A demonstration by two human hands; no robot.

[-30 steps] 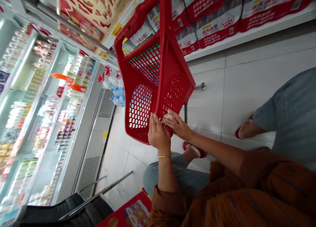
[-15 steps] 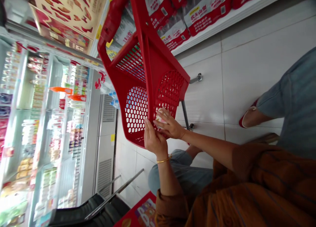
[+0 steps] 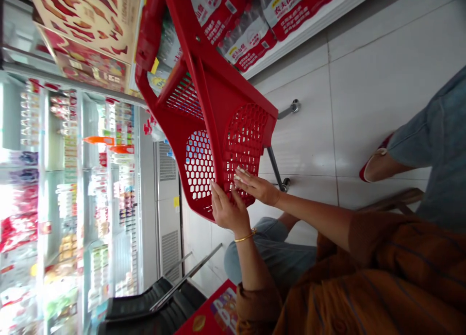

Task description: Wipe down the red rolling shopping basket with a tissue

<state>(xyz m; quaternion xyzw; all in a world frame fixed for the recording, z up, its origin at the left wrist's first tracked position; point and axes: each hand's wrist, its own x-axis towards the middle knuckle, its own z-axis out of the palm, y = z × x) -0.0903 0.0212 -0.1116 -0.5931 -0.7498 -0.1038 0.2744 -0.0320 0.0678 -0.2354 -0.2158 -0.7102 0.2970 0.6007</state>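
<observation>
A red plastic shopping cart (image 3: 214, 92) with honeycomb openings stands in front of me, tilted in this view. My left hand (image 3: 230, 211), with a gold bracelet at the wrist, grips the cart's near rim, its fingers on one side and the thumb on the other. Just beside it, my right hand (image 3: 259, 187) lies against the perforated outer wall with fingers stretched forward. Under its fingertips shows a small crumpled white tissue (image 3: 237, 175), mostly hidden by the fingers.
Packs of bottled water (image 3: 247, 46) sit on a low white shelf beside the cart. At left stands a bright stocked fridge (image 3: 80, 194). Metal cart legs with wheels (image 3: 286, 183) touch the tiled floor (image 3: 364, 97). Black seats (image 3: 145, 301) and a red box (image 3: 209, 315) are near me.
My right hand has slid slightly down along the cart wall, and less of the tissue shows. The left hand stays at the rim. The whole view has shifted a little.
</observation>
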